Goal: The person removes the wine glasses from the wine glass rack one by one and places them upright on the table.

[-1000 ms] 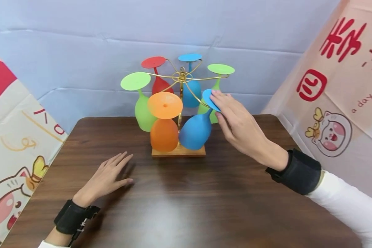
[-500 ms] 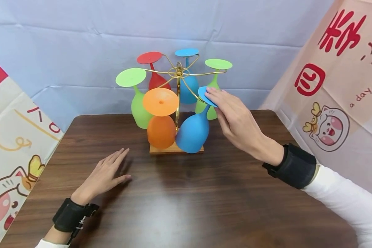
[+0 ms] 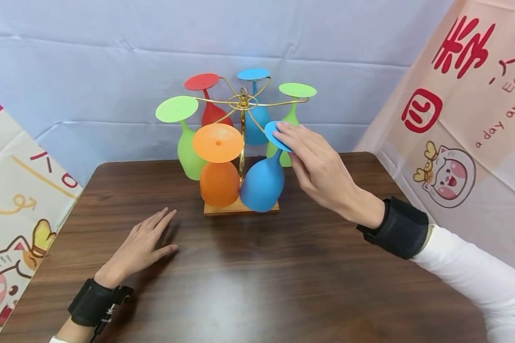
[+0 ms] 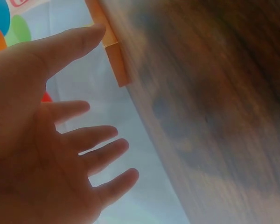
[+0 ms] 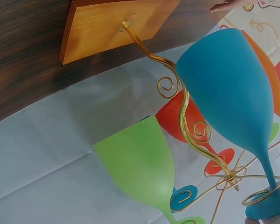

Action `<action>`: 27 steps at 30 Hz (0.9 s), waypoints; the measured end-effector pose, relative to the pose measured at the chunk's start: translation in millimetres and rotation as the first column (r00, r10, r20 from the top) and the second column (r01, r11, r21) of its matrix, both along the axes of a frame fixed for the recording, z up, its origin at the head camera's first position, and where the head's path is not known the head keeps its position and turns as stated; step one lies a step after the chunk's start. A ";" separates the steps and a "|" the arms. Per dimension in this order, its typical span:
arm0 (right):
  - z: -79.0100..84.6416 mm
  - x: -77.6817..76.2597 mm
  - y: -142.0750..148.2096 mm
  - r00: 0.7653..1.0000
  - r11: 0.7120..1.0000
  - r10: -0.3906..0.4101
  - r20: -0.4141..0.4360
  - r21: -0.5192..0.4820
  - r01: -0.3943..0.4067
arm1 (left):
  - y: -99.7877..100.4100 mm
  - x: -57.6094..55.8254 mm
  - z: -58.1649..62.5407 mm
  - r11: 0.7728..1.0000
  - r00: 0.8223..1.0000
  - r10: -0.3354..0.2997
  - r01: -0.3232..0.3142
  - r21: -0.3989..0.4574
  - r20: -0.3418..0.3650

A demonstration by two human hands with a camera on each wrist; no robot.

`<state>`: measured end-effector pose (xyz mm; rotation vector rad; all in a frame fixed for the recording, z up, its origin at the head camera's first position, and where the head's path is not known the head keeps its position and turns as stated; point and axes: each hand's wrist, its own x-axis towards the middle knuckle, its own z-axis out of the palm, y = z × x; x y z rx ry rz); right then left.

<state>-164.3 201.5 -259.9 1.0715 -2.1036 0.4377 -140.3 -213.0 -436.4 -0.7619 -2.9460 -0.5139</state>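
My right hand pinches the round foot of a blue wine glass, which hangs upside down and tilted at the front right of a gold wire rack. In the right wrist view, a wire loop surrounds the blue stem just by the foot. Beside this glass hangs an orange wine glass; green glasses hang at either side. A red glass and another blue glass hang at the back. My left hand is low over the table at left, fingers spread, holding nothing.
The rack's wooden base stands on the dark wooden table near its back edge. A pale cloth hangs behind, with printed cloths at the left and right.
The head view has shifted a little. My right hand has moved the blue glass's foot slightly inward, toward the rack's centre, covering more of the wire. My left hand keeps its place.
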 end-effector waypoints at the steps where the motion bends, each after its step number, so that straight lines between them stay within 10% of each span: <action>1: 0.3 -0.1 -0.5 1.000 1.000 0.002 -0.005 0.002 -0.002 | 0.0 -0.6 0.5 1.000 1.000 0.000 0.000 0.000 -0.006; 27: 5.9 0.7 -10.7 0.999 1.000 0.021 -0.025 0.006 -0.021 | 9.6 -4.9 -8.3 0.999 0.998 -0.054 0.054 -0.008 -0.034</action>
